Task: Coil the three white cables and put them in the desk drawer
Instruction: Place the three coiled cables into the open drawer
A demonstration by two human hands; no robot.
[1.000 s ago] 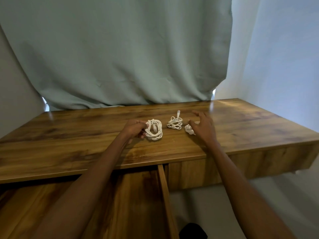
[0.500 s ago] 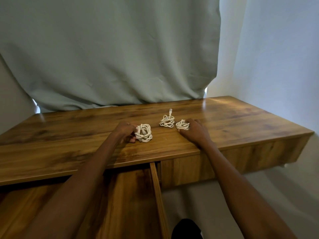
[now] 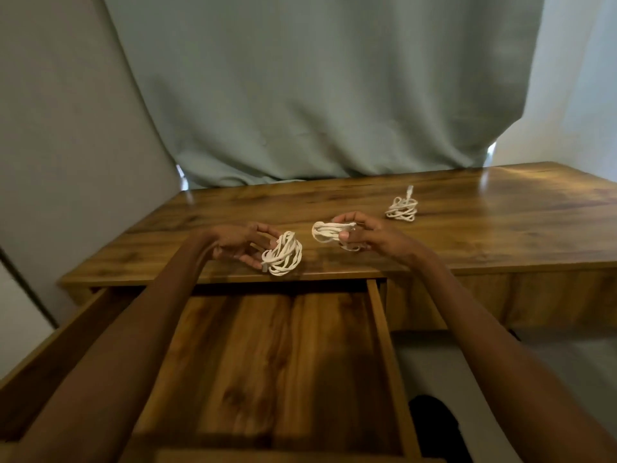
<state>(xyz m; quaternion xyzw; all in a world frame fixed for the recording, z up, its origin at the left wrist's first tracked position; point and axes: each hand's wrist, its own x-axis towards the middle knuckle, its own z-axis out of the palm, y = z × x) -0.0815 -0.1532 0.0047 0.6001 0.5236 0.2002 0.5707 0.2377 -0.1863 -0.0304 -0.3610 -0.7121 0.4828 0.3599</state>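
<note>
The open drawer waits below as a left hand pinches one coiled cable at the desk edge and a right hand pinches a second just above the top. A third coil lies farther back. Held by a few strands, either coil could spring loose before reaching the drawer.

Pale green curtain — grey wall, wooden desk

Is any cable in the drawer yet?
No, the open drawer holds none: the left hand and right hand each hold a coil, the third coil lies on the desk.
</note>
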